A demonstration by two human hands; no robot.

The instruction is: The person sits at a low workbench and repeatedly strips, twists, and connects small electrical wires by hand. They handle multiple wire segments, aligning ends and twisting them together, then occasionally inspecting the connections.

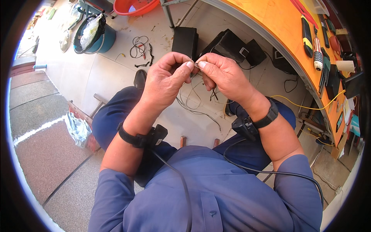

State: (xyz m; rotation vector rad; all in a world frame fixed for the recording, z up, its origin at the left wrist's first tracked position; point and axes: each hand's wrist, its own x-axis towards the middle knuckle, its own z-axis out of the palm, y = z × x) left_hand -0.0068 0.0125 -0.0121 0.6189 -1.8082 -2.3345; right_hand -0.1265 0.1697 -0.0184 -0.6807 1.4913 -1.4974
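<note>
Both of my hands meet at the upper middle of the head view, raised over the floor between my knees. Thumb and forefinger of my left hand (169, 79) are closed in a pinch on what looks like the end of a thin wire. My right hand (224, 73) pinches the same spot, its fingertips touching the left ones. The small piece between the fingertips is mostly hidden. Just beneath the hands a thin grey cable (199, 112) runs in loose loops, with dark ends near the right hand. Whether it joins the pinched piece, I cannot tell.
Black speaker-like boxes (185, 41) stand beyond my hands. A coiled cable (139, 47) and dark scraps lie on the floor, near a lined blue bucket (103, 41) and a red basin (135, 8). At right, an orange workbench (276, 23) holds a screwdriver (317, 54) and a cutter knife (307, 36).
</note>
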